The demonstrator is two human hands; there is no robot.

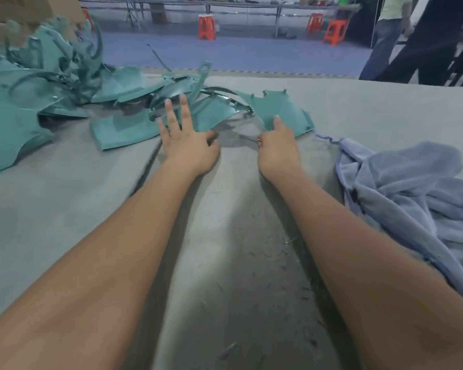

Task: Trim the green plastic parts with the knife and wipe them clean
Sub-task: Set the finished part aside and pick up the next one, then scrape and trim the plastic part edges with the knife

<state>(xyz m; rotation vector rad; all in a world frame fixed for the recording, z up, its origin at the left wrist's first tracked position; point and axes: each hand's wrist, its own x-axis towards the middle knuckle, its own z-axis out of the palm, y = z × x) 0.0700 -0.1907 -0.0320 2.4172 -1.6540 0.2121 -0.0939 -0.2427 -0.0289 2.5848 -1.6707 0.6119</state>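
I see a wide grey felt-covered table (358, 116) carrying everything. Far left of it sits a big heap of teal-green moulded plastic panels (38, 89), spilling toward the middle. Right of the heap, at the table's right edge, lies a crumpled pale blue towel (412, 196). Between heap and towel rests one curved teal-green plastic part (281, 108), arched over the table. My left hand (187, 145) lies on its left end, grip open with fingers spread flat. My right hand (277, 145) has its grip closed, pinching the right end, with a small yellow-tipped object (259, 141) in it; I cannot tell whether that is the knife. Beyond the heap stand orange plastic stools (206, 28) and two people (412, 41).
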